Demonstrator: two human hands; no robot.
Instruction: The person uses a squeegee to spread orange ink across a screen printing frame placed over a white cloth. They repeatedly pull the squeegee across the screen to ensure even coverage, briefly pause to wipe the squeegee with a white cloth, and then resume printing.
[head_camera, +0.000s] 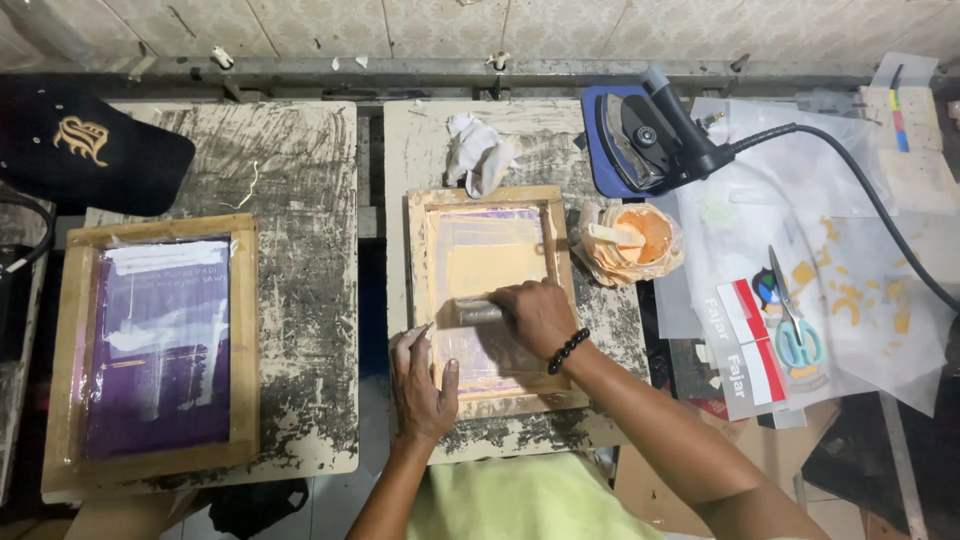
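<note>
I look straight down on a worn, ink-smeared workbench (310, 300) set against a pale tiled wall that runs along the 12 o'clock edge. At the centre of my view lies a wooden screen-printing frame (487, 297) with a pale peach mesh. The right hand (540, 315) reaches in from 5 o'clock, a black bead bracelet (567, 351) on its wrist, and its fingers are closed firmly around a squeegee (475, 312) that lies across the middle of the mesh. The left hand (423, 385) comes up from 6 o'clock and lies flat, fingers spread, on the frame's lower left corner; it presses down and grasps nothing.

At 1 o'clock from the frame, just beside its upper right corner, sits a tub of orange ink (632, 240) lined with plastic, a flat stick standing in it. At 12 o'clock a crumpled white rag (477, 152) lies touching the frame's top edge. Further toward 2 o'clock a dark iron (655, 135) rests on a blue pad, its black cord trailing right. At 3 o'clock, well apart, teal-handled scissors (795, 325) lie on clear plastic sheets. At 9 o'clock a second wooden frame (150, 350) with a purple mesh lies on its own board, and a black cap (85, 145) with a gold emblem sits at 10 o'clock.
</note>
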